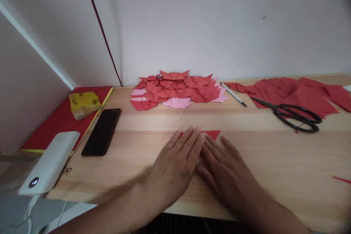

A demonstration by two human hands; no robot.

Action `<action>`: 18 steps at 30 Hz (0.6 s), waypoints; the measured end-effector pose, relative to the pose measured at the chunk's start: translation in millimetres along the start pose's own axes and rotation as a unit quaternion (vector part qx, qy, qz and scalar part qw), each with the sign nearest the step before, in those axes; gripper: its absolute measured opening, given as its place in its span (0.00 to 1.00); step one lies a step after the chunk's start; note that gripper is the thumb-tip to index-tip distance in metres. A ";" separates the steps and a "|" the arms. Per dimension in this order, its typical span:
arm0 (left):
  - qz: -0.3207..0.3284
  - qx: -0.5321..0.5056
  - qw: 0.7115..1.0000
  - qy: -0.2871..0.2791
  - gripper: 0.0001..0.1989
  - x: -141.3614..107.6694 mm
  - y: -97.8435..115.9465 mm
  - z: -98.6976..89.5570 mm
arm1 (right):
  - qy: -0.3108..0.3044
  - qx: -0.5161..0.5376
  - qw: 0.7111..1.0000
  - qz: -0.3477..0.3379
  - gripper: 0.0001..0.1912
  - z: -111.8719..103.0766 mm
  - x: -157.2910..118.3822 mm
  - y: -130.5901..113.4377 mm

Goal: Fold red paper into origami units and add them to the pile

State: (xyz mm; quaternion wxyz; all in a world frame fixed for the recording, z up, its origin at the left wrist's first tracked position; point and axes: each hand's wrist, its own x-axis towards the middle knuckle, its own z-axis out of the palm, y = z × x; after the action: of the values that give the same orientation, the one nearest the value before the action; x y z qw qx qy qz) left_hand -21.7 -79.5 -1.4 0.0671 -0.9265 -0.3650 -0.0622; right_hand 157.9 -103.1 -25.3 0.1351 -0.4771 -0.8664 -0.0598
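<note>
A small folded red paper (213,134) lies on the wooden table, its right corner and a bit of its upper edge showing. My left hand (179,159) rests flat on its left part, fingers stretched out. Beside it, my right hand (226,166) lies with extended fingers at the paper's lower edge, its fingertips touching those of my left hand. Most of the paper is hidden under the fingers. Behind my hands, near the wall, sits a pile of folded red and pink paper pieces (175,89).
Black scissors (290,113) lie partly on crumpled red paper (296,93) at the right. A white pen (233,94) is beside the pile. At left are a black phone (101,132), a white power bank (51,164) and a yellow packet (84,105) on red sheets (49,126).
</note>
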 end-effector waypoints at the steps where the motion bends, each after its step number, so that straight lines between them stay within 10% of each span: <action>1: -0.007 -0.025 1.000 -0.001 0.26 2.1 0.0 1.8 | -0.001 0.005 1.000 0.005 0.26 -0.3 0.2 -0.2; 18: -0.037 -0.035 0.998 -0.025 0.30 3.3 0.2 15.5 | -0.003 -0.002 0.999 0.040 0.25 -1.2 -1.5 4.3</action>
State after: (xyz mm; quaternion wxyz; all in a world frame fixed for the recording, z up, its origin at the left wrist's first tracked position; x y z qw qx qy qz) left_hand -18.2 -74.8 -16.1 0.0232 -0.9155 -0.3979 -0.0545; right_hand 162.5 -102.4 -24.6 0.1343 -0.5117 -0.8469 -0.0544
